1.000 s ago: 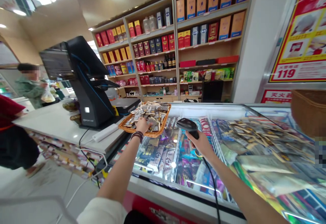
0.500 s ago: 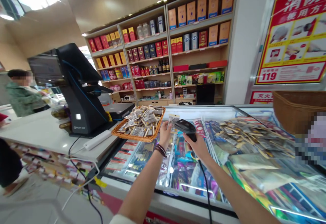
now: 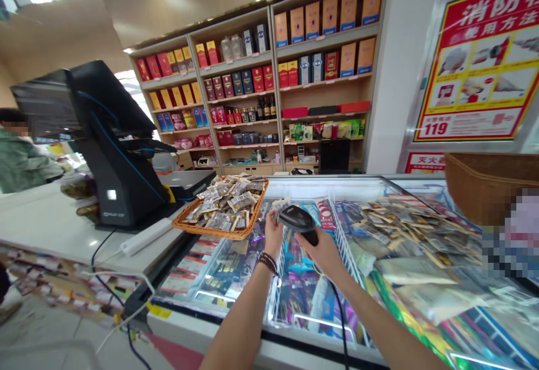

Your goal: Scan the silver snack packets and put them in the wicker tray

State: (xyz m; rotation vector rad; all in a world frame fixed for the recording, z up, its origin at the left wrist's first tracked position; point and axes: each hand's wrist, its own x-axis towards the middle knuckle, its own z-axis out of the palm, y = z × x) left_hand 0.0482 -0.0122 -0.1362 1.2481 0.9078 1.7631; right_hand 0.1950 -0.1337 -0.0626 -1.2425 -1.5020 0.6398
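Note:
My right hand (image 3: 322,252) is wrapped round the handle of a black barcode scanner (image 3: 297,218), whose cord hangs down below the wrist. The scanner's head points left, close to my left hand (image 3: 273,232). Between the fingers of that hand is a small clear packet (image 3: 281,205), partly hidden by the scanner. To the left stands an orange woven basket (image 3: 219,233) heaped with similar small packets (image 3: 227,201). More packets (image 3: 415,229) lie in a loose pile on the glass to the right. Both hands are above the glass top of a chest freezer (image 3: 236,305).
A black point-of-sale terminal (image 3: 122,162) stands on the white counter (image 3: 46,213), with a white power strip (image 3: 145,236) and loose cables nearby. A brown basket (image 3: 488,185) is at the right. Shelves of boxed goods (image 3: 240,83) line the back. A person (image 3: 21,154) is at the far left.
The scanner has come closer to the packet in my left hand and now covers part of it. The view has turned slightly to the right.

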